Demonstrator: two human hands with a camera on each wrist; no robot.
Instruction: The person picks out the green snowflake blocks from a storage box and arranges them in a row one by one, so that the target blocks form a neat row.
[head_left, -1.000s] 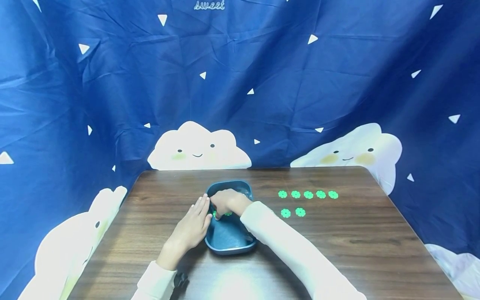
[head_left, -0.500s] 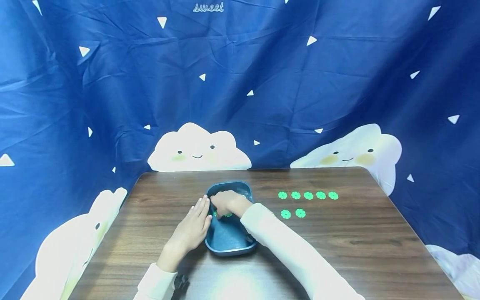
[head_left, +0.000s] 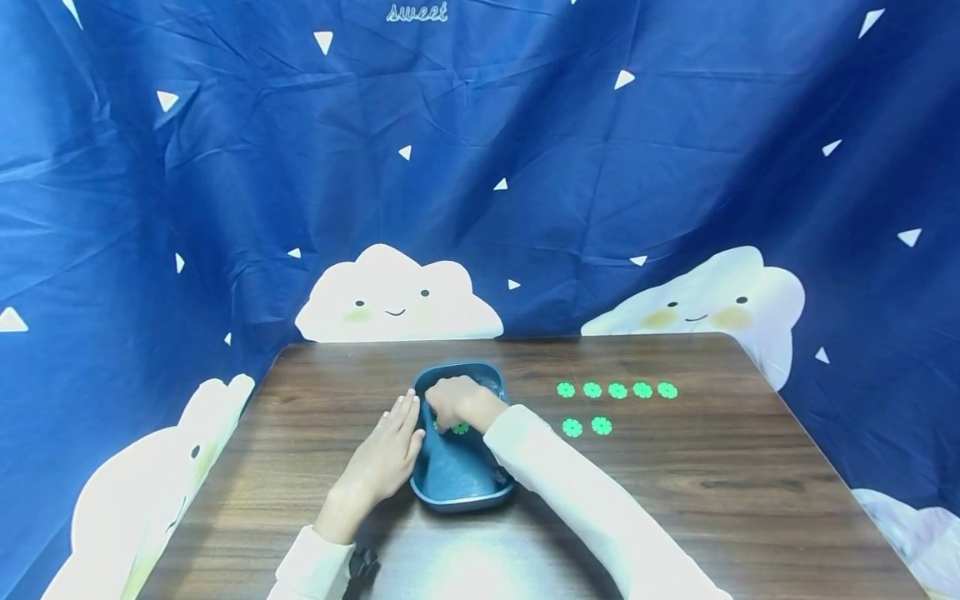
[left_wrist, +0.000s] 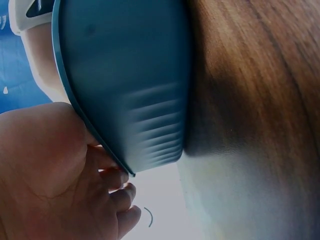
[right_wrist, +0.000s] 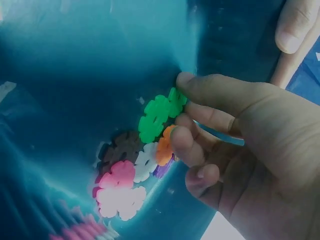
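Observation:
A dark blue plastic bin stands on the table. My left hand rests along its left side, fingers straight; in the left wrist view the left hand lies against the bin's rim. My right hand reaches down into the bin. In the right wrist view, the right hand has its thumb and index finger at a small green flower-shaped disc, pinching it. Beside it lie another green disc, an orange one, a dark brown one and a pink one.
Right of the bin, several green flower-shaped discs lie on the wooden table in a back row, with a disc among them, and two form a front row, one being the left disc. A blue curtain hangs behind.
My right hand has shifted slightly to the right inside the bin, and the green discs under it have shifted a little too. My left hand has stayed at the bin's side.

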